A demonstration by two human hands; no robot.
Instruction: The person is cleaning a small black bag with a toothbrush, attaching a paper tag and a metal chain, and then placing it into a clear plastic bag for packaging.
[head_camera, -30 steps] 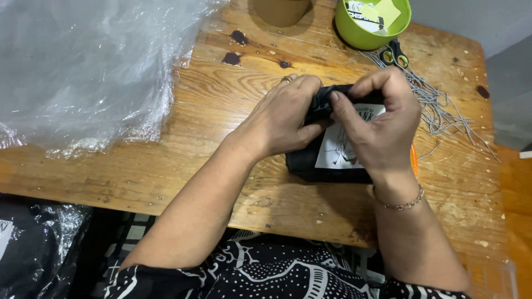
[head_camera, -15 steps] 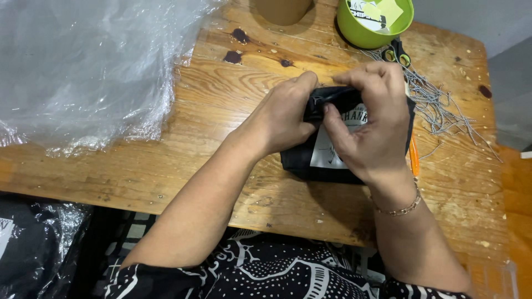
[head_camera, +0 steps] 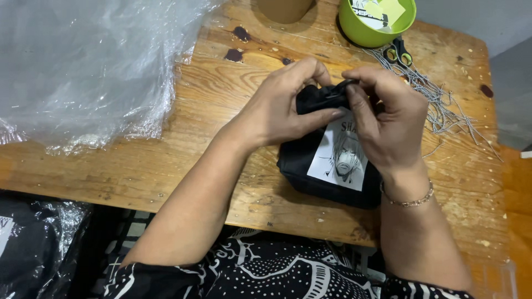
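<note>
- The left hand (head_camera: pixel 280 108) now pinches the top of the black pouch (head_camera: pixel 327 160); it covered it before.
- The right hand (head_camera: pixel 388 119) grips the gathered mouth, lifted higher above the worktop (head_camera: pixel 221 144).

Both hands meet at the top of the black pouch (head_camera: pixel 327 166).

Left hand (head_camera: pixel 280 108) curls over the pouch's upper left, thumb lying flat; right hand (head_camera: pixel 388 119), wrist bent, has its grip pinched on the top edge; both forearms angle inward.
</note>
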